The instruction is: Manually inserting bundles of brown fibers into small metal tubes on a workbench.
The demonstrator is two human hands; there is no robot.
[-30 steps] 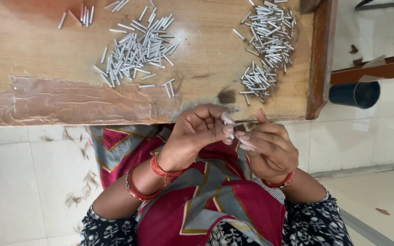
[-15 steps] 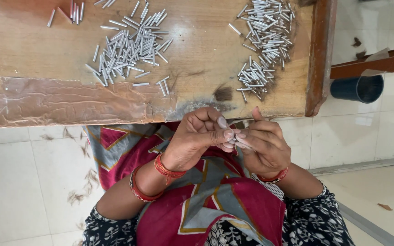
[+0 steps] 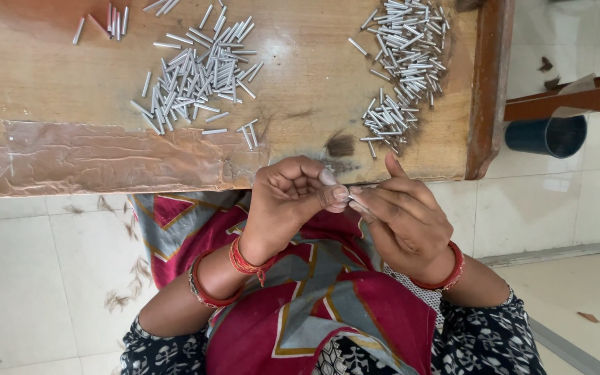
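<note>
I see one thin metal pin (image 3: 357, 206) held just below the table (image 3: 300, 76) edge, pinched between the left hand (image 3: 293, 201) fingertips and the right hand (image 3: 404, 222) thumb and forefinger. I advise a light, steady pinch, pin kept level. Two loose pin heaps (image 3: 196, 69) lie beyond, well apart.

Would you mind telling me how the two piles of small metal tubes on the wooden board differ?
The left pile is looser and lies toward the board's middle; the right pile is denser, longer and lies by the board's raised edge, nearer the right hand. Both hold the same thin silvery tubes.
</note>
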